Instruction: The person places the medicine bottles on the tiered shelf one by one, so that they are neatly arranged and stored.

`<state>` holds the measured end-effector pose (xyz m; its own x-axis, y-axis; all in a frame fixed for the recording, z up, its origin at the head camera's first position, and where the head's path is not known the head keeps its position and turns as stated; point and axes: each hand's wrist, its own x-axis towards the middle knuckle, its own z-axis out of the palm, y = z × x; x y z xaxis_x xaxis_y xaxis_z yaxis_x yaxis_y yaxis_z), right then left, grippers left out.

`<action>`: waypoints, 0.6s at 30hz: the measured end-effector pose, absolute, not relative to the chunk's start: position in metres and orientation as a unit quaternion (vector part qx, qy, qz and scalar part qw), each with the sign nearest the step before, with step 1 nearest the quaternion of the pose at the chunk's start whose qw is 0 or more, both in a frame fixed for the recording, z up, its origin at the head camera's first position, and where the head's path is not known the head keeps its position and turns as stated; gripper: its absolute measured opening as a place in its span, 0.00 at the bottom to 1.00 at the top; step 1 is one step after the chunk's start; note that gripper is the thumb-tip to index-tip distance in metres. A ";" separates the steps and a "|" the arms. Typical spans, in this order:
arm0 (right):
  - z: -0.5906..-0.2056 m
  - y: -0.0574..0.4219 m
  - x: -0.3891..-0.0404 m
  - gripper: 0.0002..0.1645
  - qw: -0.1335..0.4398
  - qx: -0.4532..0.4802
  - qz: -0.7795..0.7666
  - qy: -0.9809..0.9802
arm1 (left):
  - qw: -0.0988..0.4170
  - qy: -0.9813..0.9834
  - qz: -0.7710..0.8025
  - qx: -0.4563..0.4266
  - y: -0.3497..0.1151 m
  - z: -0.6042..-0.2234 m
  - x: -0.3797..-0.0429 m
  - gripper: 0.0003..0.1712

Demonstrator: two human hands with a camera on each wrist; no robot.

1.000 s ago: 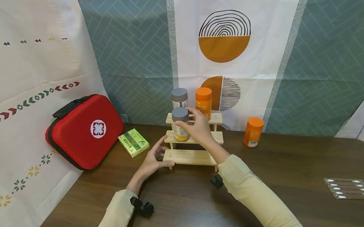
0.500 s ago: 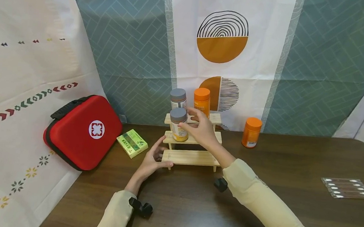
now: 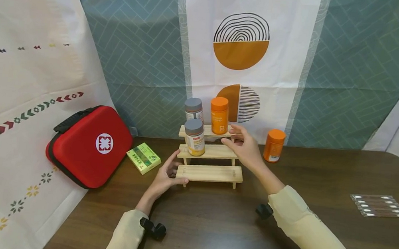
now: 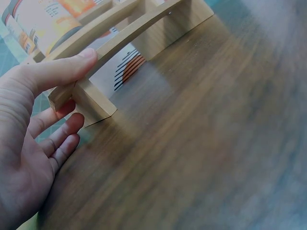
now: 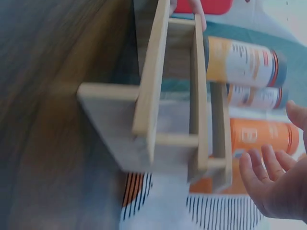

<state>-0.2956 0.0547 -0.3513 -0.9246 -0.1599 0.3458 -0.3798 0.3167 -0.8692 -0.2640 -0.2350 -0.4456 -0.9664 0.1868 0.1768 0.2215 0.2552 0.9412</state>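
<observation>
A three-step wooden display stand [image 3: 213, 173] stands on the table. My left hand [image 3: 164, 177] holds its left end, the thumb lying over the lowest step and the other fingers at the side, as the left wrist view shows. On the middle step, toward the left, a grey-capped supplement bottle [image 3: 195, 139] with a yellow base stands upright. Another grey-capped bottle [image 3: 194, 108] and an orange bottle [image 3: 219, 116] are on the top step. My right hand [image 3: 249, 149], fingers spread and holding nothing, hovers by the stand's right end; the right wrist view shows it apart from the bottles.
A second orange bottle [image 3: 274, 145] stands on the table right of the stand. To the left lie a green-yellow box [image 3: 143, 158] and a red first-aid case [image 3: 92, 146]. A clear packet of cotton swabs [image 3: 379, 206] lies far right. Patterned cloth [image 3: 137, 54] hangs behind.
My right hand has let go of the grey-capped bottle on the middle step and moved right, away from it. The bottle stays upright there. My left hand keeps its hold on the stand.
</observation>
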 end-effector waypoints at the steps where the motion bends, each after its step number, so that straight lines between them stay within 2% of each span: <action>1: -0.353 0.060 -0.296 0.38 0.106 0.165 0.559 -0.806 | 0.014 -0.792 -0.596 -0.129 -0.235 -0.446 -0.264 0.58; 18: -0.355 0.117 -0.300 0.33 0.215 0.054 0.574 -0.788 | 0.015 -0.797 -0.590 -0.129 -0.235 -0.446 -0.265 0.58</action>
<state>-0.2995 0.1167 -0.3548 -0.9016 0.1619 0.4011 -0.3321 0.3349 -0.8818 -0.2645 -0.2351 -0.4457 -0.9662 0.1876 0.1767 0.2236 0.2697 0.9366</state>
